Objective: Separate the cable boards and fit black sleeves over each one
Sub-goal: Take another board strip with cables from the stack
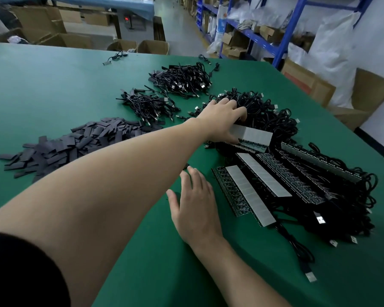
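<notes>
Several strips of joined cable boards [247,192], green-black with grey tape along one side, lie side by side at the right on tangled black USB cables [346,209]. My left hand [220,117] reaches across the table and grips the near end of the farthest strip [254,136], fingers curled over its top edge and thumb beneath. My right hand [195,203] is spread, fingers straight, just left of the nearest strip and holding nothing. A heap of flat black sleeves [75,145] lies at the left.
Two piles of black cables [149,105] [183,79] lie beyond the sleeves on the green table [53,85]. Another cable heap [266,111] sits behind my left hand. Cardboard boxes and blue shelving [284,38] stand past the table's far and right edges.
</notes>
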The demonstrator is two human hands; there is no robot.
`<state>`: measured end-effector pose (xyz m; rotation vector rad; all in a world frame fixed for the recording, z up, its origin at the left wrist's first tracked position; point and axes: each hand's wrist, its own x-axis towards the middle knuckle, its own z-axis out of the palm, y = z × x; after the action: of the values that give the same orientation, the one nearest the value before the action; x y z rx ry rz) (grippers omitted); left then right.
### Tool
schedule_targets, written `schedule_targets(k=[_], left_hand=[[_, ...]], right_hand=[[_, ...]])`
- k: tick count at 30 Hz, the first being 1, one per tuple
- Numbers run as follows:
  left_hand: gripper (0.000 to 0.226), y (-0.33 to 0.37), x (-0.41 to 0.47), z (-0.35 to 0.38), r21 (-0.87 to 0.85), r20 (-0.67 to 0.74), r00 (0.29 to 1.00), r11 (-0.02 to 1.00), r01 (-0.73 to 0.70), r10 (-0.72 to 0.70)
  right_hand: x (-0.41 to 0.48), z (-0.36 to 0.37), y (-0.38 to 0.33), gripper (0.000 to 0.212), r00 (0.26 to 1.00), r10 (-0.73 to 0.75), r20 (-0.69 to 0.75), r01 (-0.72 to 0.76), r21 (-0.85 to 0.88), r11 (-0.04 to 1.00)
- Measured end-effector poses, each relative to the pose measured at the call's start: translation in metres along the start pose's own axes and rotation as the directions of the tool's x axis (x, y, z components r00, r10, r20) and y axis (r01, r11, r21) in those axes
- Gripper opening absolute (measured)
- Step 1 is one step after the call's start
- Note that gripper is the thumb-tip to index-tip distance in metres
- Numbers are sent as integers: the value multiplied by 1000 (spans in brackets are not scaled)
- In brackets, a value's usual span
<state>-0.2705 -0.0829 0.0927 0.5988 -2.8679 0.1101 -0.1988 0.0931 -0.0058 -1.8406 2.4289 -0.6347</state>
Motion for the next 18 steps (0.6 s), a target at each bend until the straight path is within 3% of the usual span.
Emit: schedule_targets(k=[8,11,14,18], left_hand=[[66,3,4,-5,37,-41,999,999,-1,3],[71,6,5,-6,117,-132,991,993,20,-4],[61,10,7,-7,165,-243,970,985,43,-2],[49,13,10,-10,126,-331,943,992,24,19]], right_hand=[[0,0,0,53,1000,7,5,-7,6,1000],[0,0,0,52,1000,9,-1,-9,4,1000],[0,1,0,51,1000,10,-10,-10,6,1000],[0,2,1,52,1000,4,2,-4,-2,1000]])
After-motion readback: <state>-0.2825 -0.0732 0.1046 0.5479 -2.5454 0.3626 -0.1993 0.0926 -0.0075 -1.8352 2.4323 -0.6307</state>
